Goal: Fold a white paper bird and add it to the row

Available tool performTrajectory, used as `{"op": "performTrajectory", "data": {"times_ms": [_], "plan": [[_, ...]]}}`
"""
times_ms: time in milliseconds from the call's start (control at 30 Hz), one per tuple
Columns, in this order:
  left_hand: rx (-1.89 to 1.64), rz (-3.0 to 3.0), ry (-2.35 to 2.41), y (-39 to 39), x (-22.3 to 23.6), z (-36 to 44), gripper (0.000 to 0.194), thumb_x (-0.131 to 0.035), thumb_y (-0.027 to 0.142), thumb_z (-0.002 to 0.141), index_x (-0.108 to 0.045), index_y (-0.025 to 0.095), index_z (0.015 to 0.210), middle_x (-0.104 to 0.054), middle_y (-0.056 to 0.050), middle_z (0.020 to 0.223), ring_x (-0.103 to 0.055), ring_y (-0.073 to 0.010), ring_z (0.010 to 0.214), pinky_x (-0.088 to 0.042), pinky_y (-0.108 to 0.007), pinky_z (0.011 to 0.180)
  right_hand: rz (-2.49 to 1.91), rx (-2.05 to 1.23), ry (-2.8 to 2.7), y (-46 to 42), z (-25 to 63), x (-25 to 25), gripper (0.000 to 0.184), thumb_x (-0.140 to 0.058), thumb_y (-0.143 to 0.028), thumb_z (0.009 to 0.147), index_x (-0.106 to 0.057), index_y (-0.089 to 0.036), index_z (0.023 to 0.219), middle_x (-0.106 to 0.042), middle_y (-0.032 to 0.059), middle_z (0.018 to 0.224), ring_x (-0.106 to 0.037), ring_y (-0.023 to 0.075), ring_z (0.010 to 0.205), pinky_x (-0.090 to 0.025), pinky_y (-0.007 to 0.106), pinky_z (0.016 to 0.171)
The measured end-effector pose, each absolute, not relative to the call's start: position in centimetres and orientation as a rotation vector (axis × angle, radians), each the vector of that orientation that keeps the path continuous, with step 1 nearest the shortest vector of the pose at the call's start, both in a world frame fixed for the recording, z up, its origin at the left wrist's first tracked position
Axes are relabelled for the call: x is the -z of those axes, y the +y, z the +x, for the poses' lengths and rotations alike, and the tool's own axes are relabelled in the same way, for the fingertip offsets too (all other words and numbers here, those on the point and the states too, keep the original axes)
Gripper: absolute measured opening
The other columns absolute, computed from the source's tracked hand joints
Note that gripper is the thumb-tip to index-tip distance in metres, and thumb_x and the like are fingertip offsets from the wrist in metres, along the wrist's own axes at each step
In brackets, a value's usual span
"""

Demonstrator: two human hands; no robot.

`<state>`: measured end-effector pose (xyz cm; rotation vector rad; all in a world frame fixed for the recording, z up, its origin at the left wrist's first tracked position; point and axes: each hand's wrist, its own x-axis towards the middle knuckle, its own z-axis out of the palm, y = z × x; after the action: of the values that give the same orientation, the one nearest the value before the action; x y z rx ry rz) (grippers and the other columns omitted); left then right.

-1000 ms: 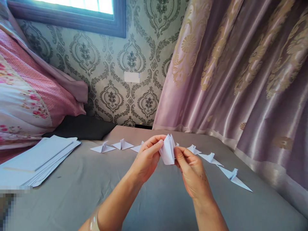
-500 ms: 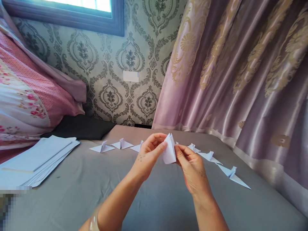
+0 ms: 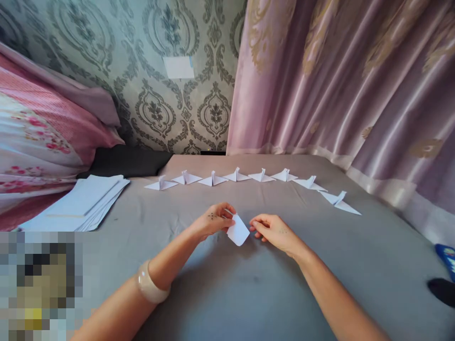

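Observation:
My left hand [image 3: 213, 220] pinches a small folded white paper piece [image 3: 238, 230] low over the grey bed sheet [image 3: 227, 284]. My right hand [image 3: 272, 229] sits just right of the paper, fingers curled loosely with the fingertips at its edge. I cannot tell whether the right hand grips the paper. A light bangle is on my left wrist [image 3: 151, 284]. Behind the hands a curved row of several folded white paper birds [image 3: 236, 175] lies on the sheet.
A stack of white paper sheets [image 3: 85, 201] lies at the left. Pink floral bedding [image 3: 39, 142] is piled behind it, with a dark cushion [image 3: 128, 161] beside it. A pink curtain [image 3: 337, 85] hangs on the right. A blue item [image 3: 447, 258] shows at the right edge.
Both hands dropped from chest height down to the sheet with the folded paper. The view tilted down, so the whole row of paper birds now shows.

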<state>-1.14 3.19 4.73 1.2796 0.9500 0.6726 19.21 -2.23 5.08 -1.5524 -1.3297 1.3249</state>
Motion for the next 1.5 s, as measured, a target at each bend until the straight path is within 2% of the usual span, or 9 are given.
{"op": "performTrajectory", "data": {"times_ms": [133, 233, 367, 467, 700, 933, 1233, 1500], "plan": [[-0.741, 1.317, 0.992, 2.0, -2.4, -1.2, 0.024, -0.069, 0.02, 0.065, -0.059, 0.015, 0.087, -0.061, 0.001, 0.073, -0.057, -0.0116, 0.065, -0.042, -0.023, 0.06, -1.571, -1.245, -1.452, -3.0, 19.1, -3.1, 0.018, -0.061, -0.032, 0.076, -0.071, -0.018, 0.082, -0.069, 0.0022, 0.075, -0.058, 0.0133, 0.062, -0.043, 0.026, 0.057], [-0.804, 1.381, 1.018, 2.0, -2.0, -1.0, 0.025, -0.067, 0.017, 0.066, -0.06, 0.016, 0.09, -0.063, -0.001, 0.079, -0.057, -0.0133, 0.072, -0.044, -0.025, 0.067, -1.563, -1.142, -1.528, -3.0, 18.4, -2.7, 0.022, -0.058, -0.038, 0.08, -0.069, -0.019, 0.085, -0.069, 0.0013, 0.078, -0.058, 0.0144, 0.069, -0.043, 0.027, 0.065], [-0.839, 1.451, 1.058, 2.1, -2.0, -0.8, 0.019, -0.064, 0.019, 0.071, -0.06, 0.016, 0.089, -0.062, -0.002, 0.079, -0.058, -0.0158, 0.075, -0.045, -0.028, 0.07, -1.584, -1.05, -1.609, -2.9, 17.6, -2.6, 0.026, -0.063, -0.045, 0.077, -0.066, -0.021, 0.084, -0.066, -0.0005, 0.075, -0.055, 0.0139, 0.064, -0.042, 0.027, 0.063], [-0.846, 1.488, 1.091, 1.9, -2.2, -1.2, 0.016, -0.065, 0.021, 0.073, -0.062, 0.017, 0.088, -0.062, -0.003, 0.08, -0.057, -0.0165, 0.076, -0.045, -0.028, 0.071, -1.617, -0.998, -1.668, -2.8, 17.4, -2.1, 0.022, -0.067, -0.041, 0.073, -0.065, -0.022, 0.084, -0.063, -0.0016, 0.074, -0.052, 0.0135, 0.062, -0.042, 0.028, 0.063], [-0.727, 1.732, 1.11, 1.5, -2.2, -3.4, 0.016, -0.071, 0.031, 0.072, -0.067, 0.019, 0.083, -0.058, -0.002, 0.077, -0.051, -0.0179, 0.077, -0.041, -0.027, 0.068, -1.678, -0.877, -1.751, -3.0, 17.0, -1.4, 0.014, -0.062, -0.034, 0.077, -0.064, -0.025, 0.088, -0.063, 0.0001, 0.082, -0.051, 0.014, 0.065, -0.041, 0.03, 0.065], [-0.659, 1.913, 1.102, 1.5, -1.2, -3.9, 0.015, -0.068, 0.022, 0.073, -0.066, 0.022, 0.088, -0.058, -0.004, 0.088, -0.053, -0.0204, 0.084, -0.041, -0.03, 0.076, -1.613, -0.939, -1.79, -3.0, 17.5, -1.6, 0.024, -0.063, -0.032, 0.078, -0.065, -0.028, 0.102, -0.059, -0.0009, 0.085, -0.047, 0.0127, 0.064, -0.042, 0.028, 0.065], [-0.725, 1.785, 1.053, 1.6, -1.8, -3.8, 0.023, -0.073, 0.022, 0.066, -0.069, 0.023, 0.089, -0.059, -0.005, 0.085, -0.053, -0.0218, 0.085, -0.042, -0.03, 0.073, -1.594, -1.0, -1.751, -2.7, 17.8, -1.4, 0.03, -0.065, -0.03, 0.075, -0.068, -0.028, 0.105, -0.058, -0.0012, 0.085, -0.046, 0.0118, 0.063, -0.042, 0.027, 0.064], [-0.73, 1.799, 1.029, 1.7, -1.7, -3.9, 0.025, -0.073, 0.022, 0.066, -0.07, 0.023, 0.091, -0.06, -0.004, 0.084, -0.052, -0.0196, 0.08, -0.043, -0.028, 0.071, -1.553, -1.035, -1.712, -2.7, 17.9, -1.2, 0.03, -0.064, -0.03, 0.077, -0.069, -0.028, 0.106, -0.054, -0.0023, 0.085, -0.043, 0.01, 0.06, -0.041, 0.027, 0.065]]}}
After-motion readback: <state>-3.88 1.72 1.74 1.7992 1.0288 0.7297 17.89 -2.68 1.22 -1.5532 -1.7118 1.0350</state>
